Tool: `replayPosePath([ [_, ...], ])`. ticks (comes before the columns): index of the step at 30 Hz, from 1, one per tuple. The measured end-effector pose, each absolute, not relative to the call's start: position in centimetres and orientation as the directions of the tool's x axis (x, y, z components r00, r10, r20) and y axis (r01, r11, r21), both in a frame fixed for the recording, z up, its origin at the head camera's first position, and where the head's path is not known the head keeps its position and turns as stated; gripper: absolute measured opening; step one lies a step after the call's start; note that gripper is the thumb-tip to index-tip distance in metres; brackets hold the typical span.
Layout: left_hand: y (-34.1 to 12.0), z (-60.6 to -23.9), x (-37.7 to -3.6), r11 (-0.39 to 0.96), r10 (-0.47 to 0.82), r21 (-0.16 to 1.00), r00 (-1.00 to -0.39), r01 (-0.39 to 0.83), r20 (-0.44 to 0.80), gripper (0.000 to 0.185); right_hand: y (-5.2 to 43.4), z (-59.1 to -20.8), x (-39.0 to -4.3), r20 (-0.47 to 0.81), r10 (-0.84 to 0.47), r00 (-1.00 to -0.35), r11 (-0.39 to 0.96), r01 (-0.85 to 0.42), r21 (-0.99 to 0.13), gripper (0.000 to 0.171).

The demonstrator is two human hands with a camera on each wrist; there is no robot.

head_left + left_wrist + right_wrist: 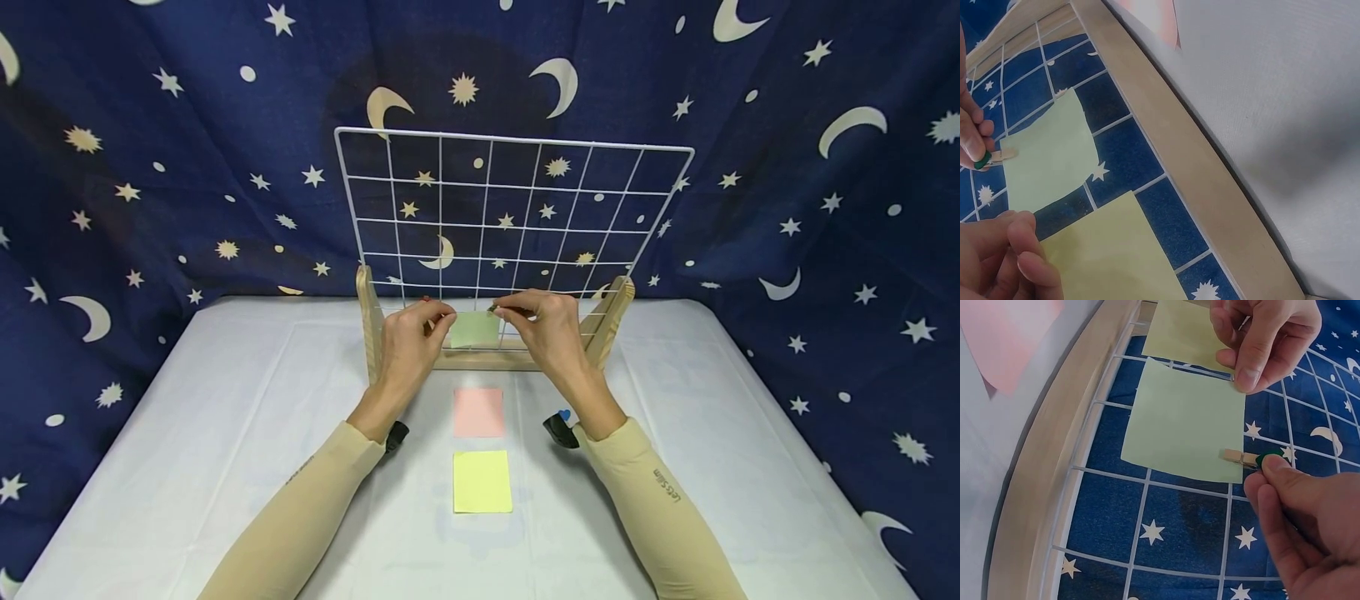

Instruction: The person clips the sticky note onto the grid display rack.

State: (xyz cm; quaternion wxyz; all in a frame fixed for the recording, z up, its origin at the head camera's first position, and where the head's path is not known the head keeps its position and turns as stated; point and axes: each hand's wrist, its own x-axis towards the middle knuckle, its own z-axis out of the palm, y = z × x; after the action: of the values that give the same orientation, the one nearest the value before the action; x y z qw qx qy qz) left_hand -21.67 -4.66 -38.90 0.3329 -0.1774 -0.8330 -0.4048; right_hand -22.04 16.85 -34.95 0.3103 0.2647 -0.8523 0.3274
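Observation:
A pale green note (474, 330) lies against the bottom row of a white wire grid (517, 142) held upright in a wooden stand (487, 360). My left hand (442, 317) pinches one corner of the note (1179, 422). My right hand (501, 310) pinches a small wooden clothespin (1241, 457) with a green head, whose tip overlaps the note's other corner. In the left wrist view the clothespin (999, 155) touches the note (1047, 156) at its edge. A second, yellower sheet (1116, 250) shows against the grid by my left fingers; whether they hold it I cannot tell.
A pink note (478, 412) and a yellow note (482, 481) lie on the white table (225, 417) between my forearms, in front of the stand. A dark blue cloth with moons and stars (150, 167) hangs behind and at both sides.

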Motion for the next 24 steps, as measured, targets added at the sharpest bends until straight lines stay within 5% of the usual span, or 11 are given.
replayPosePath([
  [24,-4.69,-38.99,-21.6,0.587,0.007,0.591,-0.733,0.554,0.68,0.009,16.75,-35.49,-22.3,0.694,-0.289,-0.659,0.629,-0.678,-0.381,0.012],
])
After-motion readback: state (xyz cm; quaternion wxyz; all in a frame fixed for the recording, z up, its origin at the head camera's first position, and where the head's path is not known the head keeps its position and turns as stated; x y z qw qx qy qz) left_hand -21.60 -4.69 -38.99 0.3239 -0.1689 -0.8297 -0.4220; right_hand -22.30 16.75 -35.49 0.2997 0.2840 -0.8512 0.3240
